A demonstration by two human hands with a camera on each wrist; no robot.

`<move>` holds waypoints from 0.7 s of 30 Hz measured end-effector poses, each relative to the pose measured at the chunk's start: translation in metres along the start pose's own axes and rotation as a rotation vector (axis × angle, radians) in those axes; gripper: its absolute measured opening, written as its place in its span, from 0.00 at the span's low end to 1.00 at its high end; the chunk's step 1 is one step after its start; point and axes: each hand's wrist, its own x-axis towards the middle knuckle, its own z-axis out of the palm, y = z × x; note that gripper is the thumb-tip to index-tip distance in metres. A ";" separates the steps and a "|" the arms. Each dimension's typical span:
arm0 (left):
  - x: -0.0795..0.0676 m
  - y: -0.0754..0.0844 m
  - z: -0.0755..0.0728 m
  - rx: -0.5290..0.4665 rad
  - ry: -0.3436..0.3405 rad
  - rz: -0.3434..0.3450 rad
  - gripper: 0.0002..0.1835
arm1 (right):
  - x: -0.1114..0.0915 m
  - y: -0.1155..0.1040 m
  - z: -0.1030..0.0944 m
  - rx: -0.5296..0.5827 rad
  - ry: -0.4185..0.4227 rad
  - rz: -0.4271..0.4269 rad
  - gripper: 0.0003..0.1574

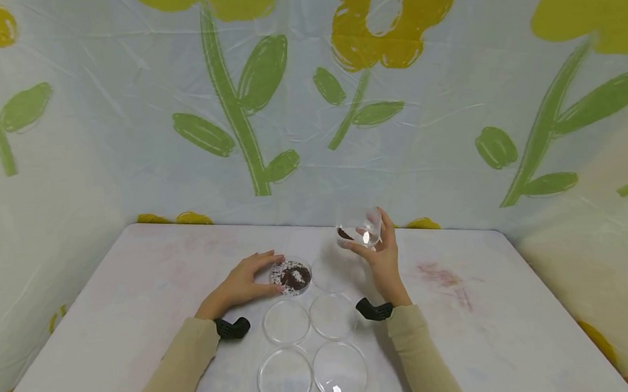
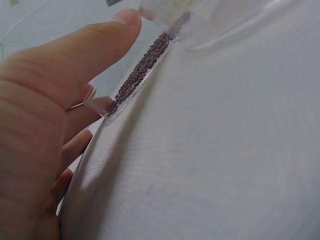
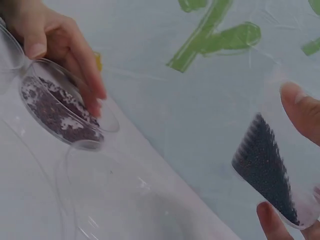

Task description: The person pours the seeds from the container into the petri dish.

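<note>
My left hand (image 1: 241, 281) holds a clear round petri dish (image 1: 293, 291) by its sides, thumb near and fingers far. Dark brown granules (image 3: 65, 115) are spread unevenly over its bottom, with bare patches among them. The dish rests on the table. To the right, my right hand (image 1: 387, 267) grips a clear plastic cup (image 1: 359, 222) above the table. The cup is tilted, and more dark granules (image 3: 262, 165) lie banked along one side of it. In the left wrist view, the dish's granules (image 2: 142, 70) appear edge-on beside the thumb.
Several clear petri dishes stand in two columns on the white table (image 1: 455, 344), among them a near-left dish (image 1: 285, 378) and a near-right dish (image 1: 340, 364). One faint dish (image 1: 328, 280) adjoins the filled one. A flower-printed curtain (image 1: 313, 178) hangs behind the table.
</note>
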 end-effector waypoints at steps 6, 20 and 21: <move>-0.001 -0.003 0.000 -0.002 0.002 -0.006 0.39 | -0.002 -0.013 -0.016 -0.097 0.032 0.082 0.63; -0.001 -0.003 0.001 -0.006 0.009 0.004 0.40 | 0.002 0.006 -0.046 -0.121 0.031 0.149 0.63; -0.001 -0.003 0.001 -0.009 0.009 0.005 0.40 | 0.002 0.012 -0.048 -0.105 0.033 0.150 0.62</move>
